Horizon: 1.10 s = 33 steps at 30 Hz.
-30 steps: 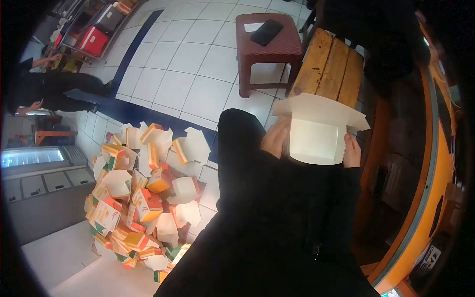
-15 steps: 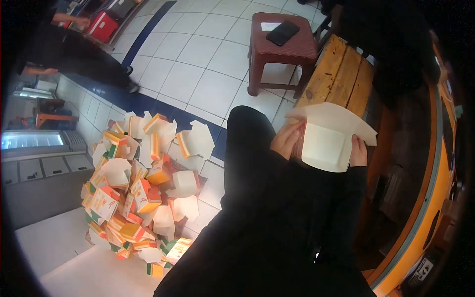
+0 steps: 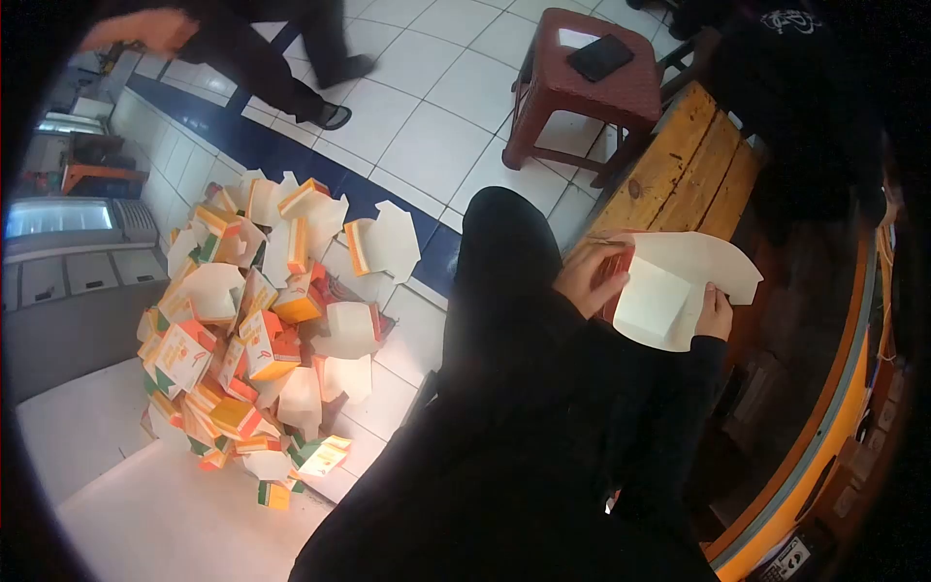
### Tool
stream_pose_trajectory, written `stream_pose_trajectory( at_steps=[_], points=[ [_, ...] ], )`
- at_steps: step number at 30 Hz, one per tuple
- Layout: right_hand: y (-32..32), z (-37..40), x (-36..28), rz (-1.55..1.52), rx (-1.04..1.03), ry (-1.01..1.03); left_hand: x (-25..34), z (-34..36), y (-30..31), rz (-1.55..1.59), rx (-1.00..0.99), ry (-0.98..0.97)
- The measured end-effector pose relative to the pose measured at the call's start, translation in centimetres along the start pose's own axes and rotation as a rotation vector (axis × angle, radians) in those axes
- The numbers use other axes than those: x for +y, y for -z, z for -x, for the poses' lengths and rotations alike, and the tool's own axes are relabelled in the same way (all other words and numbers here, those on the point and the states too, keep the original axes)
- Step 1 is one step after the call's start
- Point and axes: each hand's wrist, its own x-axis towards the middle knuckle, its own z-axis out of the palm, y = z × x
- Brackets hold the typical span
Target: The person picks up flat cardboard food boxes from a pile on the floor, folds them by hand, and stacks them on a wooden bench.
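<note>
The paper box (image 3: 669, 291) sits over the person's lap between both hands, its white inside tilted up towards the camera and its long axis slanting from the left hand (image 3: 592, 276) up to the flap spread at the right. The left hand curls around the red-orange outer wall, and the right hand (image 3: 716, 315) pinches the lower right edge. The wooden bench (image 3: 693, 170) lies just beyond, the orange counter (image 3: 844, 388) hems the right, and the pile of boxes (image 3: 262, 330) lies well apart on the tiled floor (image 3: 427, 145).
</note>
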Motion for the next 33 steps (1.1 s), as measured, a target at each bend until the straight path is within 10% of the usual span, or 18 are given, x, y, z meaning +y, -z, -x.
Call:
stream_pose_trajectory(
  at_steps=[12, 19, 23, 33],
  points=[
    [-0.3, 0.6, 0.2, 0.074, 0.071, -0.076, 1.6, 0.9, 0.3, -0.163, 0.042, 0.086],
    [3.7, 5.4, 4.1, -0.248, 0.265, -0.273, -3.8, 3.6, 17.9, -0.65, 0.787, 0.079],
    [5.5, 5.6, 13.3, -0.361, 0.248, -0.45, -18.4, 11.1, 30.1, -1.346, 0.375, 0.928],
    [9.1, 11.5, 9.9, -0.055, 0.192, -0.555, -36.2, 18.5, 44.7, -1.897, -0.572, 0.809]
  ],
)
